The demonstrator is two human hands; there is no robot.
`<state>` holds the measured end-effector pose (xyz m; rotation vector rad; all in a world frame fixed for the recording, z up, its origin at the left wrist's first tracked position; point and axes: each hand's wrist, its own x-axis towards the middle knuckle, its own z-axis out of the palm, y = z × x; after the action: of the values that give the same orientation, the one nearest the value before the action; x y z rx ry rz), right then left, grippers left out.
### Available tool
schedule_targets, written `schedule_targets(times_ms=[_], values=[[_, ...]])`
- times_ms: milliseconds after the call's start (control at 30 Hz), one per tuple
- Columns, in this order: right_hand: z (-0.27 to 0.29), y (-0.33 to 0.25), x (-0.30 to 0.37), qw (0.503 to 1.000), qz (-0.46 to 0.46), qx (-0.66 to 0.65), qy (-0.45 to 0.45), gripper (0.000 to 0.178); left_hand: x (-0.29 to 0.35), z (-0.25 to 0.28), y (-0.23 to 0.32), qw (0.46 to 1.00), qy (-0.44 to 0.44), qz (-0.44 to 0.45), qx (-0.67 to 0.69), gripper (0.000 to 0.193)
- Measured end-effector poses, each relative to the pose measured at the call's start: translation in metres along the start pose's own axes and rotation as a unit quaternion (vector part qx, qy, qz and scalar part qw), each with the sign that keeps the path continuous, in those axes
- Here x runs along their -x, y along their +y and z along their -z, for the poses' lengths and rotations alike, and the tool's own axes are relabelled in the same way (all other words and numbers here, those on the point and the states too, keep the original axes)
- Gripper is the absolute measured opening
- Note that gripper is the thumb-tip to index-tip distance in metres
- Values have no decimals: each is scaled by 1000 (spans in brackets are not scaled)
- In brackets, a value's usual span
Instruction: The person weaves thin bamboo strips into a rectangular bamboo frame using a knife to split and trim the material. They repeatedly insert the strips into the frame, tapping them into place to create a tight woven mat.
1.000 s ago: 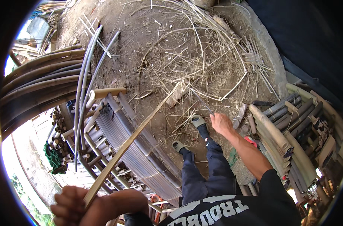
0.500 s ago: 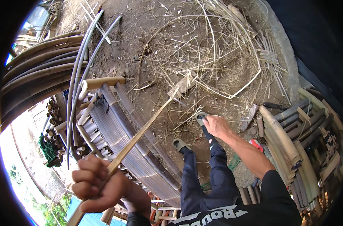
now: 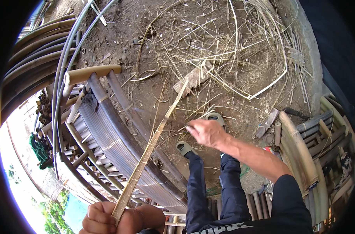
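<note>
Near the lower left, my left hand [image 3: 101,218] is closed round the lower end of a long, pale bamboo strip [image 3: 150,146]. The strip slants up and away, its far tip near a flat wooden board [image 3: 195,80] on the ground. In the middle, my right hand [image 3: 208,133] is closed round the handle of a knife, mostly hidden in the fist. Its thin dark knife blade [image 3: 160,117], smeared by motion, points left and crosses the strip; whether it touches cannot be made out.
A bamboo bench [image 3: 119,132] with a slatted top stands at my left. Stacked bamboo poles [image 3: 41,54] lie beyond it. Thin strips and shavings [image 3: 220,50] litter the dirt ahead. More bamboo furniture [image 3: 302,148] stands at my right. My sandalled feet are below.
My left hand has drawn down and the strip now stands steeper. My right hand has moved left and slightly up, and the knife blade now shows across the strip.
</note>
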<state>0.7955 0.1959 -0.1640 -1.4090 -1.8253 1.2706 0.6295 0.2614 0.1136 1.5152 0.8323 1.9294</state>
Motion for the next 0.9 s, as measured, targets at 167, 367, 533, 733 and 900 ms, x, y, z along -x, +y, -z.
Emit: schedule_targets(times_ms=[167,367,533,733,900], values=[[-16,38,-31,986,-104,117,-58,30,-1,-1,0,1000,1,4,-25,56],[-25,-19,-40,991,70,-9,113,24,1,-2,0,1000,11,1,6,57],[-51,64,-28,980,-35,188,61,21,2,-2,4,1000,-1,15,-25,54],[-43,5,-54,983,125,44,130,16,0,10,0,1000,19,-2,-17,56],[-48,95,-12,962,-177,199,-53,14,-9,2,-1,996,82,27,-14,58]])
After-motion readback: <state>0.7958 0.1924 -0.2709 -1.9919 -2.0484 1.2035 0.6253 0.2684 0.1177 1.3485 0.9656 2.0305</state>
